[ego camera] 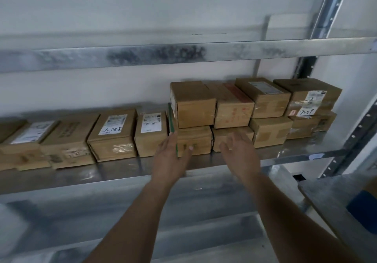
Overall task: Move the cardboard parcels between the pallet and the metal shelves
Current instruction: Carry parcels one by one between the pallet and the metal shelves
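Few marks can be made out. On the parcel with the white label (112, 124), toward nine o'clock of the middle, black handwritten Chinese characters run along the label's lower edge, upside down to the camera; one looks like "大", the others are unclear. The smaller parcel (151, 132) just at its three o'clock bears a white label with handwriting too blurred to read. The top parcel at far three o'clock (308, 96) carries a white label with a handwritten scrawl, perhaps "2" and some strokes below. The red-printed parcel (233, 107) shows red characters, illegible. Other labels are only smears.
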Demonstrator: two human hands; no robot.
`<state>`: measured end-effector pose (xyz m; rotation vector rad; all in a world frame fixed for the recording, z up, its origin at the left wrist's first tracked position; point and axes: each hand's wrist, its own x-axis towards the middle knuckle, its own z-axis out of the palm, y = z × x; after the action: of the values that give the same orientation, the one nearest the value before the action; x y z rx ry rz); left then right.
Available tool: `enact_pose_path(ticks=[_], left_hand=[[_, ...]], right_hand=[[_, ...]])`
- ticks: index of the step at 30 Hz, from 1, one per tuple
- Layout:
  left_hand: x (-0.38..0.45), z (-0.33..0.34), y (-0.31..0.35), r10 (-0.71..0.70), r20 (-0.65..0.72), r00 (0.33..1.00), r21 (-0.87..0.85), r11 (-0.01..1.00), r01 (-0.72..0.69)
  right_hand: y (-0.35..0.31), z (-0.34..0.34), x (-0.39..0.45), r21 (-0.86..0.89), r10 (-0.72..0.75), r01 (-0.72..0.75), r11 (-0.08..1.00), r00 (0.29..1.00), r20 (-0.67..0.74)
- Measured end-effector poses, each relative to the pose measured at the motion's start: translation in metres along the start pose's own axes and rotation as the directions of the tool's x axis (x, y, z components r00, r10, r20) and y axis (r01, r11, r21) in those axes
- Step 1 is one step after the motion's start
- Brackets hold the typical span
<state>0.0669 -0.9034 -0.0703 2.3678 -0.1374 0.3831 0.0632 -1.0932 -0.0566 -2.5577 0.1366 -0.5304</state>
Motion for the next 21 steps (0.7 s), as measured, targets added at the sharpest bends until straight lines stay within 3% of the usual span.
enact_pose_path(ticks=[12,21], left_hand=[[0.118,-0.012,0.006,0.055,0.017,0.998,-0.131,0.99,-0.052],[0.151,-0.008,-0.006,-0.154,0.235,0.96,-0.166,0.966,0.196]], right_hand=[[-0.032,0.008,0.11,0.084,0.038,-0.039,0.996,0.999,0.018],[-0.048,0.029,0.129,0.136,0.064,-0.086,0.987,0.986,0.156]])
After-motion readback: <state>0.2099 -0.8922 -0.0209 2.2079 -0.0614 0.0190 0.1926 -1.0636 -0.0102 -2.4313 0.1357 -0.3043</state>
